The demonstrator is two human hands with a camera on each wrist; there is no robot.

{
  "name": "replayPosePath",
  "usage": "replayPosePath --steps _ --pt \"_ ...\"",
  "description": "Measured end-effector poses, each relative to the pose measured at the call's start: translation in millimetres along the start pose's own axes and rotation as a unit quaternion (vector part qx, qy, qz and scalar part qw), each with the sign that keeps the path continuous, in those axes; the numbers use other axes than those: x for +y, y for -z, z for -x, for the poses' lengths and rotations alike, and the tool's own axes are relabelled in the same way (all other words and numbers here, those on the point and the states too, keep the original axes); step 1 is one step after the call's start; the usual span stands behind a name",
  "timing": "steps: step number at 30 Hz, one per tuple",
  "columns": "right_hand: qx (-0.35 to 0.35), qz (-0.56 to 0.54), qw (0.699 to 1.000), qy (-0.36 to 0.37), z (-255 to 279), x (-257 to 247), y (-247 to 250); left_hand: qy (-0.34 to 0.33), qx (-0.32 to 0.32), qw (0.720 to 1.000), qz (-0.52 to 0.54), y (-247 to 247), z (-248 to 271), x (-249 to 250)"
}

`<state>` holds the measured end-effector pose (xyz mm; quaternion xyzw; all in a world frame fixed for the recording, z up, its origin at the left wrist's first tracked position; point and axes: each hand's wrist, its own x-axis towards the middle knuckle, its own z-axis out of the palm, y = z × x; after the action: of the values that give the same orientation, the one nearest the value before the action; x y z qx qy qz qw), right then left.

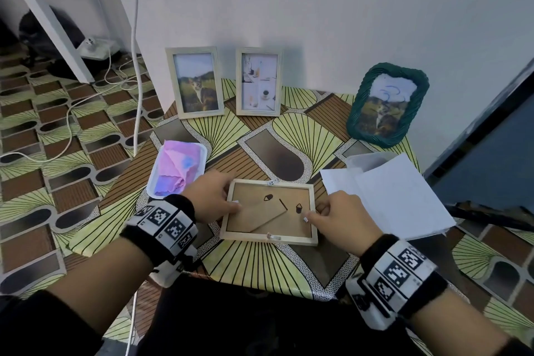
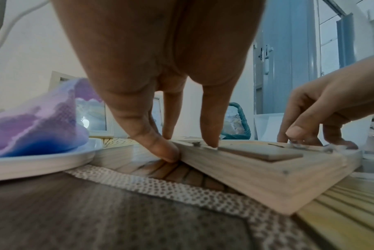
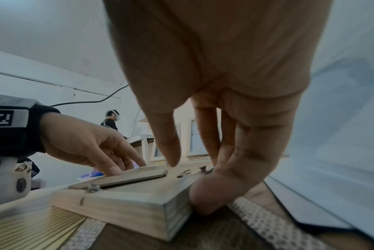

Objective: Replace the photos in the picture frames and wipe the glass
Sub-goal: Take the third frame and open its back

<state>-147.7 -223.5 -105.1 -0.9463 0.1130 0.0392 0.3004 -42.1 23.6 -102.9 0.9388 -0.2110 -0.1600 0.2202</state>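
A pale wooden picture frame (image 1: 268, 238) lies face down on the patterned table (image 1: 260, 266), its brown backing board and fold-out stand (image 1: 260, 217) up. My left hand (image 1: 228, 201) grips its left rim: the thumb (image 2: 166, 152) presses the outer side and fingertips rest on the back. My right hand (image 1: 313, 214) grips the right rim the same way, thumb (image 3: 209, 199) against the side and a fingertip on a small metal tab (image 1: 305, 220). In the wrist views the frame (image 2: 267, 174) (image 3: 128, 208) sits flat.
Two pale frames (image 1: 196, 82) (image 1: 258, 85) and a green woven frame (image 1: 387, 104) stand against the wall. A white tray (image 1: 151, 185) holds a purple cloth (image 1: 176, 167) to the left. White paper sheets (image 1: 404, 196) lie on the right. Cables (image 1: 69, 121) run over the floor.
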Motion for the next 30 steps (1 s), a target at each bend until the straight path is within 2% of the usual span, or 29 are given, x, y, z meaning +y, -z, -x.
replayPosePath --steps 3,11,21,30 --pt "-0.026 0.026 0.999 -0.016 -9.1 -6.7 -1.4 0.010 0.023 1.000 -0.002 -0.1 -3.2 -0.6" --pt "0.004 0.120 0.992 -0.026 -15.7 -16.5 -6.8 -0.027 0.023 0.997 -0.063 2.3 -4.4 0.5" --pt "-0.008 0.100 0.993 -0.056 -22.3 -18.1 -6.2 -0.032 0.039 0.993 -0.108 -3.5 -6.9 2.7" --pt "-0.004 0.101 0.991 -0.085 -17.3 -26.7 -7.5 -0.002 0.054 0.997 -0.054 -1.7 -12.3 1.4"
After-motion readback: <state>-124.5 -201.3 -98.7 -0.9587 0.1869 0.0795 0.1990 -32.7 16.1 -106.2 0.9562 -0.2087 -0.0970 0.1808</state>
